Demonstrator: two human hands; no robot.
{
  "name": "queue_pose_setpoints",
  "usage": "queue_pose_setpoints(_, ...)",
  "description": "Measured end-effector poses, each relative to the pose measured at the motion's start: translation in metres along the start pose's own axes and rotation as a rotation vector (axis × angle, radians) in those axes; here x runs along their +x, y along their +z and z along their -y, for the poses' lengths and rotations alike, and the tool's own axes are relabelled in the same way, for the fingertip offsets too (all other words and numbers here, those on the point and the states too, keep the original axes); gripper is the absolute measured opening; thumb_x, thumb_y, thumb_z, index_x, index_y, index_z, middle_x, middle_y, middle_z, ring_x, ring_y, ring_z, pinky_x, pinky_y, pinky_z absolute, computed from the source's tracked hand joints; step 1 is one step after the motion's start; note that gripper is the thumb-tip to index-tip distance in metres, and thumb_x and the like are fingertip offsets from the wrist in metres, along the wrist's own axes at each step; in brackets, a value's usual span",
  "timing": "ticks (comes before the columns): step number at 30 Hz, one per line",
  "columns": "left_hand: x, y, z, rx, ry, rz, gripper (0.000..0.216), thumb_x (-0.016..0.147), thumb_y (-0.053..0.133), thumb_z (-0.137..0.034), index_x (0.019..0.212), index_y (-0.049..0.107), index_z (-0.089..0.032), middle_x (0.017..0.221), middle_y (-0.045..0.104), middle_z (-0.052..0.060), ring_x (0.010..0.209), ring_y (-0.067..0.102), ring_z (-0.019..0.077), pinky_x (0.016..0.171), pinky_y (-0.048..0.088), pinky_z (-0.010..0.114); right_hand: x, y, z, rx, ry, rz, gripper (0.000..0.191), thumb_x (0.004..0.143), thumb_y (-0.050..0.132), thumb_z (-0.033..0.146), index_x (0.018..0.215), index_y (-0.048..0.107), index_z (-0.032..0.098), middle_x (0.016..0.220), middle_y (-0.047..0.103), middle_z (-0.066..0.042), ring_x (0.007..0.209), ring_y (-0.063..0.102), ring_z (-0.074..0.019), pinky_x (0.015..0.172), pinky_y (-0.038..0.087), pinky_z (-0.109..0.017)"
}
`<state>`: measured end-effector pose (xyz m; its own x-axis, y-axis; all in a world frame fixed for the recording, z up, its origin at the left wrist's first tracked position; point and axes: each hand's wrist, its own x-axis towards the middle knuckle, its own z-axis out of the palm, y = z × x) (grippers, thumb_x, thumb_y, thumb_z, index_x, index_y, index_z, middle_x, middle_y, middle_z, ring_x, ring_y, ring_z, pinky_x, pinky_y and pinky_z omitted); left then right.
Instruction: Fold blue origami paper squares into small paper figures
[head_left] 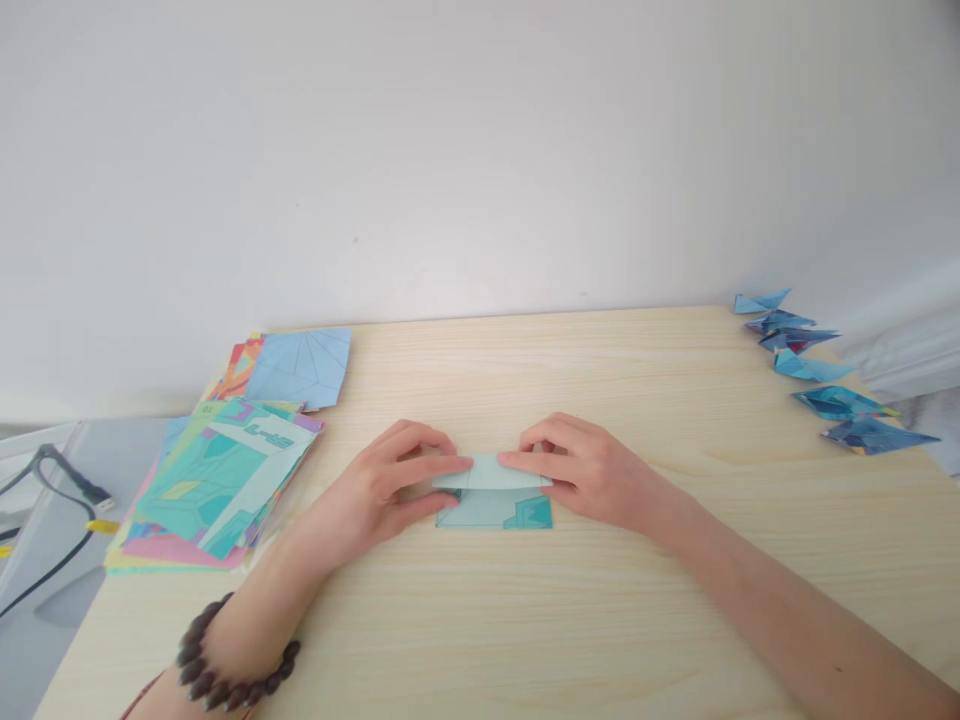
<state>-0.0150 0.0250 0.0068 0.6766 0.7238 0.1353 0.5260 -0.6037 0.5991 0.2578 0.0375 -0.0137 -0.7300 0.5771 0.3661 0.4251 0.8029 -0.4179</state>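
A small light-blue and teal sheet of paper (495, 497) lies partly folded on the wooden table (525, 620), its upper flap bent over. My left hand (390, 490) grips its left end, forefinger along the fold and thumb under the flap. My right hand (581, 468) pinches the right end of the same fold, fingers curled. A bead bracelet (225, 670) circles my left wrist.
A stack of coloured patterned papers (225, 470) lies at the table's left edge. Several folded blue paper figures (825, 380) sit in a row at the far right. Cables (52, 500) lie on a grey surface beyond the left edge. A white wall rises behind.
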Motion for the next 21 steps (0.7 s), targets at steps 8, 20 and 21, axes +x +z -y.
queue_pose_setpoints(8, -0.001, 0.001, -0.001, 0.028, 0.018, 0.021, 0.029, 0.084, 0.051, -0.014, 0.107, 0.063, -0.027, 0.106, 0.054, 0.007, 0.097, 0.050, 0.0177, 0.082, 0.047, 0.033, 0.000, 0.004, 0.002, -0.107, -0.034, -0.059, 0.043, 0.082, 0.041, 0.000, 0.106, 0.063, 0.027, 0.092, 0.058, -0.004, 0.078, 0.050, -0.0128, 0.071, 0.043, -0.029)
queue_pose_setpoints(20, -0.008, 0.000, 0.000, -0.044, -0.026, 0.007, 0.025, 0.082, 0.054, -0.018, 0.102, 0.066, -0.026, 0.107, 0.053, 0.007, 0.089, 0.053, 0.0153, 0.070, 0.050, 0.026, -0.008, 0.001, 0.018, -0.032, 0.049, 0.056, 0.034, 0.082, 0.057, 0.031, 0.116, 0.057, 0.028, 0.110, 0.056, -0.007, 0.097, 0.049, -0.0202, 0.086, 0.036, -0.039)
queue_pose_setpoints(21, -0.008, -0.001, 0.000, -0.052, -0.030, 0.022, 0.023, 0.082, 0.056, -0.020, 0.102, 0.067, -0.026, 0.106, 0.052, 0.007, 0.089, 0.053, 0.0155, 0.069, 0.050, 0.026, -0.007, -0.001, 0.017, -0.025, 0.055, 0.070, 0.033, 0.082, 0.057, 0.033, 0.115, 0.058, 0.029, 0.111, 0.056, -0.006, 0.097, 0.049, -0.0200, 0.086, 0.036, -0.040)
